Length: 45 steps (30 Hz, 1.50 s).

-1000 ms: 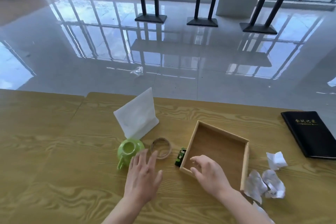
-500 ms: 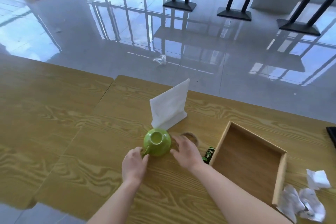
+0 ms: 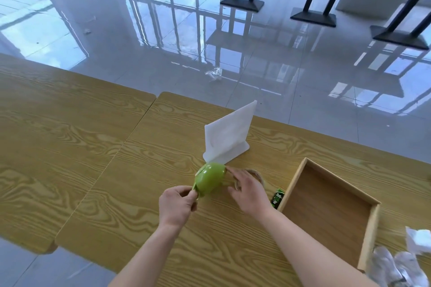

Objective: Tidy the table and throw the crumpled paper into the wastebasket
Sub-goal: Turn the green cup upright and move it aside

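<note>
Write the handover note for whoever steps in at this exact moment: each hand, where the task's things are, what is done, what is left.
Left hand: pinching the handle of the green cup, which is tipped on its side.
Right hand: open, fingers steadying the cup's far side, over the tape roll.
Wooden tray: empty, right of the hands; small green packet against its left wall.
Crumpled paper: on the table's right edge, untouched.
Done: nothing binned or put away yet.
Left: place the cup, tidy loose items, bin the paper. No wastebasket in view.
</note>
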Motion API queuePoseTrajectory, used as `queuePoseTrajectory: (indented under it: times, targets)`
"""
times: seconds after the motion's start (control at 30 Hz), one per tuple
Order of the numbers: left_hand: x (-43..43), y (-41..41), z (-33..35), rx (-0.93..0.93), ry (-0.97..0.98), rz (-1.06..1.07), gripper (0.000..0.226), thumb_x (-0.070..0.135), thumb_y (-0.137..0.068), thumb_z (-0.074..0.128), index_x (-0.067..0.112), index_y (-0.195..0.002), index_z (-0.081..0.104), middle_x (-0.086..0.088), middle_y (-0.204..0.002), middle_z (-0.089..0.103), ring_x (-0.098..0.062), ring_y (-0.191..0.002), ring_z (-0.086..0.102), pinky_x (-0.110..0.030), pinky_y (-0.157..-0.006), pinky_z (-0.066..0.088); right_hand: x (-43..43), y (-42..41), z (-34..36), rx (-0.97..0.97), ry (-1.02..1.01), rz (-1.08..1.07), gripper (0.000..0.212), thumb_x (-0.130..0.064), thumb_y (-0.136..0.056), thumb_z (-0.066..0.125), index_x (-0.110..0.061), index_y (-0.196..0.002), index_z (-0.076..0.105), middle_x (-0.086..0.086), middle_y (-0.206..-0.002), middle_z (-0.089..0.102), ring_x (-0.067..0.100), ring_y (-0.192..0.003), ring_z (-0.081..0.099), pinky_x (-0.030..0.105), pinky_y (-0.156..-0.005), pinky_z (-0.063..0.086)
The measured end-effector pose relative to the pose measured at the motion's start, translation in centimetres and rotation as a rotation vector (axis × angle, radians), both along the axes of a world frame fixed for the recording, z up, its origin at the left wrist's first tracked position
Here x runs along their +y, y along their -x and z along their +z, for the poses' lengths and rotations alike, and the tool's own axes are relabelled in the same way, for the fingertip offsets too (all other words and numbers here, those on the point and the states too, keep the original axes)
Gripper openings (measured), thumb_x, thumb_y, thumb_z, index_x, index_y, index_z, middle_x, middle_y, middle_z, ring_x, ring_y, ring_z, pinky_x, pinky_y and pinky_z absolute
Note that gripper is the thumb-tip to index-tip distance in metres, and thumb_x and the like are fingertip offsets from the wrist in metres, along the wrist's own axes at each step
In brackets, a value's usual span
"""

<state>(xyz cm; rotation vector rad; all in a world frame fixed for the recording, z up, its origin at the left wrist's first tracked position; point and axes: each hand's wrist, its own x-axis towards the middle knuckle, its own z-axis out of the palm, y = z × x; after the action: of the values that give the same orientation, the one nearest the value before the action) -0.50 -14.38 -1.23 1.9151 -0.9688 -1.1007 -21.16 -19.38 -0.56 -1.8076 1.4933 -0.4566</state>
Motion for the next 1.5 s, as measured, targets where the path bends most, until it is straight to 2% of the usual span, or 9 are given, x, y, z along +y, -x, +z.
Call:
queuePoseTrajectory:
  times: [0.13, 0.37, 0.57, 0.73, 0.9, 1.03, 1.2, 1.33, 1.5]
  targets:
    - [0.5, 0.0, 1.3, 0.405, -0.157, 0.062, 0.019, -0.002, -0.088, 0.065, 0.001, -0.072, 0.076, -0.019, -0.065, 0.070, -0.024, -0.051, 0.063, -0.032, -0.052, 0.059, -1.1, 1.1, 1.2, -0.162, -0.101, -0.033, 0.043, -0.036, -0.093, 0.064, -0.042, -0.135, 0.053, -0.014, -0.129, 0.061, 0.010, -0.121, 0.055, 0.032, -0.102, 0.044]
    - [2.1, 0.4, 1.0, 0.538, -0.277, 0.020, 0.019, 0.004, -0.095, 0.059, -0.008, -0.088, 0.073, -0.022, -0.074, 0.070, -0.023, -0.057, 0.064, -0.032, -0.054, 0.059, -1.0, 1.1, 0.8, -0.174, -0.175, -0.080, 0.023, -0.026, -0.099, 0.056, -0.034, -0.113, 0.072, -0.020, -0.105, 0.065, 0.013, -0.110, 0.060, 0.038, -0.097, 0.050]
    - [3.8, 0.8, -0.6, 0.354, -0.190, -0.007, 0.028, 0.013, -0.101, 0.051, 0.008, -0.088, 0.075, -0.018, -0.081, 0.073, -0.023, -0.061, 0.065, -0.039, -0.063, 0.061, -0.4, -0.2, -0.2, 0.072, -0.137, -0.056, 0.023, -0.034, -0.100, 0.051, -0.029, -0.113, 0.070, -0.003, -0.108, 0.072, 0.021, -0.101, 0.062, 0.039, -0.086, 0.051]
    - [5.2, 0.2, -1.1, 0.060, -0.087, -0.195, 0.023, 0.018, -0.099, 0.054, 0.028, -0.099, 0.075, 0.002, -0.081, 0.075, -0.014, -0.068, 0.068, -0.036, -0.067, 0.060, -0.7, -0.6, -0.5, 0.163, -0.172, -0.026, 0.022, -0.031, -0.099, 0.052, -0.024, -0.102, 0.072, 0.002, -0.100, 0.074, 0.025, -0.094, 0.065, 0.043, -0.084, 0.054]
    - [5.9, -0.2, -1.1, -0.217, 0.015, -0.364, 0.017, 0.022, -0.093, 0.065, 0.025, -0.108, 0.074, 0.015, -0.088, 0.068, -0.003, -0.080, 0.062, -0.024, -0.077, 0.053, -1.2, -1.3, -0.7, 0.232, -0.180, -0.003, 0.021, -0.034, -0.099, 0.050, -0.029, -0.091, 0.069, -0.005, -0.082, 0.071, 0.018, -0.075, 0.064, 0.033, -0.064, 0.048]
    - [6.3, 0.1, -1.4, -0.202, -0.004, -0.341, 0.022, 0.023, -0.087, 0.073, 0.019, -0.109, 0.074, 0.013, -0.092, 0.068, -0.001, -0.082, 0.064, -0.019, -0.077, 0.053, -1.2, -1.6, -0.4, 0.197, -0.197, -0.037, 0.021, -0.033, -0.099, 0.049, -0.026, -0.089, 0.067, -0.006, -0.079, 0.068, 0.018, -0.075, 0.063, 0.031, -0.061, 0.044]
    - [6.3, 0.5, -1.6, -0.188, -0.015, -0.274, 0.036, 0.027, -0.084, 0.076, 0.021, -0.119, 0.068, 0.013, -0.093, 0.069, 0.001, -0.085, 0.064, -0.015, -0.078, 0.052, 0.3, -0.3, -0.1, 0.118, -0.207, -0.114, 0.034, -0.035, -0.097, 0.056, -0.019, -0.127, 0.060, -0.003, -0.110, 0.067, 0.015, -0.098, 0.060, 0.028, -0.077, 0.044]
    - [5.1, 1.3, -1.1, -0.047, -0.046, -0.129, 0.053, 0.026, -0.088, 0.072, 0.019, -0.137, 0.054, 0.008, -0.109, 0.067, -0.004, -0.099, 0.064, -0.030, -0.091, 0.055, 2.4, 0.8, -0.7, 0.087, -0.256, -0.172, 0.042, -0.036, -0.095, 0.061, -0.021, -0.133, 0.054, -0.005, -0.106, 0.063, 0.013, -0.092, 0.058, 0.027, -0.078, 0.045]
    - [3.7, 2.1, -0.9, 0.013, -0.083, -0.112, 0.047, 0.020, -0.094, 0.063, 0.019, -0.139, 0.052, 0.010, -0.109, 0.065, -0.003, -0.100, 0.062, -0.024, -0.090, 0.050, 4.1, 0.6, -1.5, -0.013, -0.331, -0.245, 0.043, -0.030, -0.095, 0.061, -0.024, -0.137, 0.050, 0.001, -0.116, 0.066, 0.020, -0.103, 0.063, 0.041, -0.089, 0.056]
